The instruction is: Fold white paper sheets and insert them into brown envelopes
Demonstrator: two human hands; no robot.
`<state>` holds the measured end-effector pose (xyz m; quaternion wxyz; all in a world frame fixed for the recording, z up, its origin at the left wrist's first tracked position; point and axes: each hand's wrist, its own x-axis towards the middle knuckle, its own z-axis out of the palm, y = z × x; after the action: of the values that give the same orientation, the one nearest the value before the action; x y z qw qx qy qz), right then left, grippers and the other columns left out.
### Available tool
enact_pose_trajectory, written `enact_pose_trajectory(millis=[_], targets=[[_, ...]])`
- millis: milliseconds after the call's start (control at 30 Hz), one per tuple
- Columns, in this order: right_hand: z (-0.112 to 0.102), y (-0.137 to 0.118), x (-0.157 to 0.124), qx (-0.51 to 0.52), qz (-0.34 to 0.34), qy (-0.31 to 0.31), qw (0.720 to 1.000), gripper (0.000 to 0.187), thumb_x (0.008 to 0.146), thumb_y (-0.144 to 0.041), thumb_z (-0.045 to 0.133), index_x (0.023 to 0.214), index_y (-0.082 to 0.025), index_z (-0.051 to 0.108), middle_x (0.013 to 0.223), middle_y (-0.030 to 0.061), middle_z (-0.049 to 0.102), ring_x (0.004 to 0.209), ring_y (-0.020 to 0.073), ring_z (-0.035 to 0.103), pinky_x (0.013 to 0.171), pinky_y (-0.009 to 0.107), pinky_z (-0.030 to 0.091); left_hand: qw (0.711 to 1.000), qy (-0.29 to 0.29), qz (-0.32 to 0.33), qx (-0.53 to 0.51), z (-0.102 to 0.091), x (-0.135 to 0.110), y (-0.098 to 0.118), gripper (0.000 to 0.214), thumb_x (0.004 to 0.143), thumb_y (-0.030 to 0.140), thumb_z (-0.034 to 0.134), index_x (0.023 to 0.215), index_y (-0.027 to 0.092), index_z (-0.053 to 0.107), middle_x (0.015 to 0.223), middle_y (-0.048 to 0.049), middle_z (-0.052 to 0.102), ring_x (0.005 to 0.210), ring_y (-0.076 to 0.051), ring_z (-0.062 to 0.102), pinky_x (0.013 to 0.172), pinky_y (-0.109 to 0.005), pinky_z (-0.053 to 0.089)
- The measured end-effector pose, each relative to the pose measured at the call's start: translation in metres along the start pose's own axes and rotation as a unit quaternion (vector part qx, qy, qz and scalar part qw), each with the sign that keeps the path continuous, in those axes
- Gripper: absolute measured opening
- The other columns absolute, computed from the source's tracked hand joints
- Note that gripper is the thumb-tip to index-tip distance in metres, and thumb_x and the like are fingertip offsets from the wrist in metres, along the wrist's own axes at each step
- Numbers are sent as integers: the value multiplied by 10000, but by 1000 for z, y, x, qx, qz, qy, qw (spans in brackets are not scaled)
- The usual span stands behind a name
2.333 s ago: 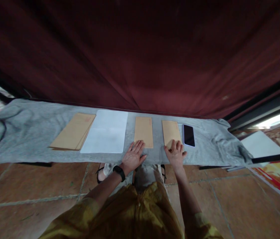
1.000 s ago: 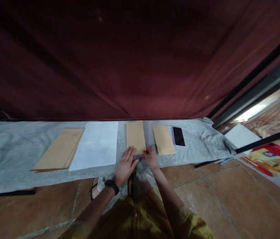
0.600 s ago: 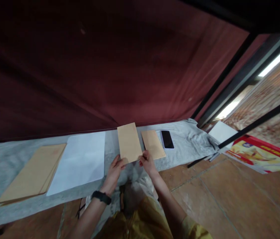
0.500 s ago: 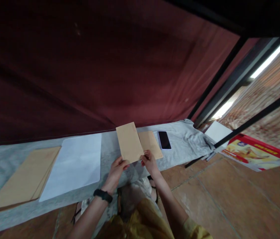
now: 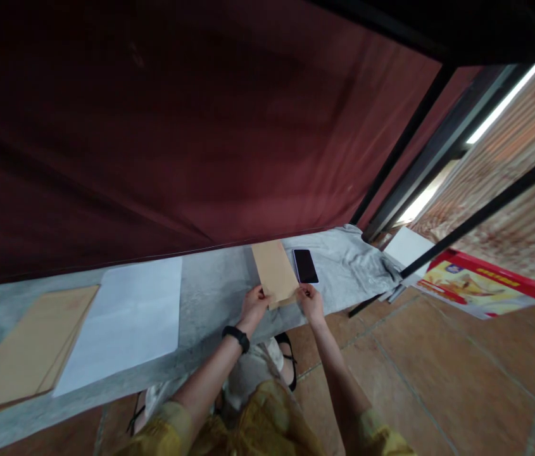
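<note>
Beside the phone point(image 5: 306, 266), your left hand point(image 5: 254, 306) and right hand point(image 5: 311, 304) pinch the upper envelope point(image 5: 274, 269) by its near corners, probably for holding it straight.

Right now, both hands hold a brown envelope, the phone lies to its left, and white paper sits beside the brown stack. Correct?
Not quite: the head view shows the phone to the right of the envelope. The left hand and right hand do hold it, and the white paper sits beside the brown stack.

Black-screened phone point(image 5: 306, 266) on grey cloth point(image 5: 214, 288) before a maroon curtain point(image 5: 191, 139)
</note>
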<state>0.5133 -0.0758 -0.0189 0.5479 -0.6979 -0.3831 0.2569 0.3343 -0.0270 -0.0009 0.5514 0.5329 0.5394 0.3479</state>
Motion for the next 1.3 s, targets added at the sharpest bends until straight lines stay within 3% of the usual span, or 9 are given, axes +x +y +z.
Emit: enact_pose_trajectory(millis=[200, 467, 867, 1100, 1300], targets=[[-4, 17, 1, -66, -22, 8, 998, 380, 780, -379, 525, 967, -130, 742, 852, 87, 719, 791, 218, 636, 753, 320, 489, 997, 10, -6, 80, 10, 5, -10, 454, 709, 156, 682, 1163, 155, 677, 628, 44, 630, 600, -127, 592, 575, -210, 389], [0, 25, -1, -126, -46, 23, 991, 380, 798, -344, 511, 999, -116, 738, 845, 86, 662, 747, 206, 607, 758, 331, 488, 986, 11, -4, 165, 10, 5, -14, 566, 777, 138, 648, 1335, 163, 566, 711, 32, 675, 655, -130, 624, 628, -214, 417], [2, 27, -6, -171, -68, 34, 982, 334, 841, -302, 497, 1027, -152, 730, 903, 90, 605, 788, 216, 594, 819, 354, 489, 970, 15, 11, 241, 12, -5, -8, 442, 832, 173, 654, 1270, 164, 596, 806, -22, 710, 741, -154, 647, 660, -232, 418], [0, 27, -7, -173, -79, 20, 982, 376, 883, -360, 476, 1081, -143, 710, 963, 105, 607, 794, 212, 601, 811, 348, 493, 965, 37, 55, 254, 12, -16, -12, 510, 821, 130, 654, 1319, 199, 566, 1021, -54, 690, 901, -170, 644, 819, -261, 473], [-2, 24, -10, -180, -86, 15, 980, 386, 885, -380, 477, 1097, -151, 704, 1009, 121, 630, 862, 227, 598, 845, 352, 486, 947, -6, 81, 311, 9, -26, -13, 437, 841, 124, 624, 1273, 193, 607, 1179, -99, 632, 1000, -200, 631, 891, -295, 477]])
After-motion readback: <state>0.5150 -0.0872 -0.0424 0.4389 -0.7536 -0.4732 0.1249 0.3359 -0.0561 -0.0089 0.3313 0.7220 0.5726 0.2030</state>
